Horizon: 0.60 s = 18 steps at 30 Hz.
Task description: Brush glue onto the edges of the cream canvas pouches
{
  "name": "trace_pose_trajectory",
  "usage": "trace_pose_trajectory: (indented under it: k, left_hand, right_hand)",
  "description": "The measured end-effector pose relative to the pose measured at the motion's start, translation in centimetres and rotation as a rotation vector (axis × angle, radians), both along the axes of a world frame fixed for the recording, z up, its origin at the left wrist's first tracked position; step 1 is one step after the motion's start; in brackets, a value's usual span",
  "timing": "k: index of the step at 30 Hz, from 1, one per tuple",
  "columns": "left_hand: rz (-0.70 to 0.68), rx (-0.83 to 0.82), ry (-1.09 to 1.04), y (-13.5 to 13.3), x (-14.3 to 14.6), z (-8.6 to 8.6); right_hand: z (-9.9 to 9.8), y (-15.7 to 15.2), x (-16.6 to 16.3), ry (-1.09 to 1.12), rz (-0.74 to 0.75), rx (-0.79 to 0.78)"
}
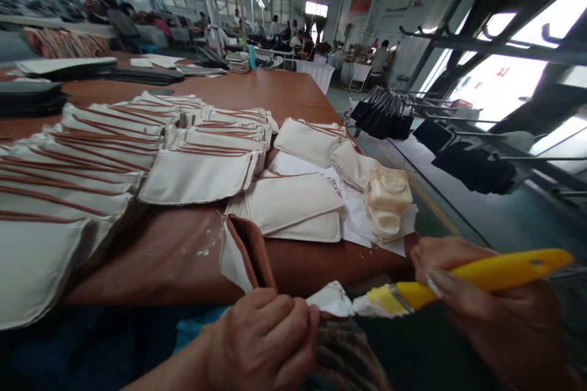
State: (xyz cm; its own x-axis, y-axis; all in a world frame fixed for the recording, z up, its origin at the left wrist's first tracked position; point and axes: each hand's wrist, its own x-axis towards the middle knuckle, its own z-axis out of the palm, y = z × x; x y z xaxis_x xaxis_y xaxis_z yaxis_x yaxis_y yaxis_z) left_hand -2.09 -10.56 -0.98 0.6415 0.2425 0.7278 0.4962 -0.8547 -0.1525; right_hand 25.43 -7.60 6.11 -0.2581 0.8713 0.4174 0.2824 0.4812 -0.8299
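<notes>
Brush meets fabric piece (243, 250) at 6 o'clock, just off the tabletop (183, 256) edge.
The left hand (263, 342) is clenched around the brown-lined fabric piece. The right hand (486, 311) grips a yellow brush (458, 284), its bristles touching the piece's white flap. A crusted tub (387, 201) stands at 1 o'clock.

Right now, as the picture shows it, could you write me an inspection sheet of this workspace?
Surface: brown table, small white specks near its front edge.
Job's things: brown and white pouch piece; yellow brush, its tip on the piece's white flap.
Clutter: rows of white pouches; cream lump on white paper; dark stacks at the far side.
Grippers: left hand shut on the pouch piece; right hand shut on the brush.
Cables: nothing seen.
Surroundings: metal rack with dark items on the right; people at far tables.
</notes>
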Motion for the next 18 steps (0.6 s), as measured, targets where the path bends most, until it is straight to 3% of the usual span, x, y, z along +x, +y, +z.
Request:
trace_pose_trajectory:
  k: [3,7,12,16,18]
  left_hand:
    - [0.036,-0.038,-0.029,0.1,0.3,0.2]
    - [0.039,-0.023,-0.006,0.4,0.1,0.2]
    - [0.028,-0.061,0.017,0.7,-0.3,0.3]
    - [0.034,-0.081,0.029,0.9,-0.6,0.7]
    - [0.048,-0.12,0.036,1.5,-0.8,0.9]
  right_hand:
    - [0.2,0.1,-0.6,0.092,-0.016,0.075]
    - [-0.3,0.2,-1.1,-0.073,0.203,-0.034]
    - [-0.8,0.4,-1.4,0.099,0.053,0.005]
    - [-1.7,0.6,-1.4,-0.016,0.155,-0.093]
    - [-2.3,0.9,0.1,0.035,0.027,-0.07]
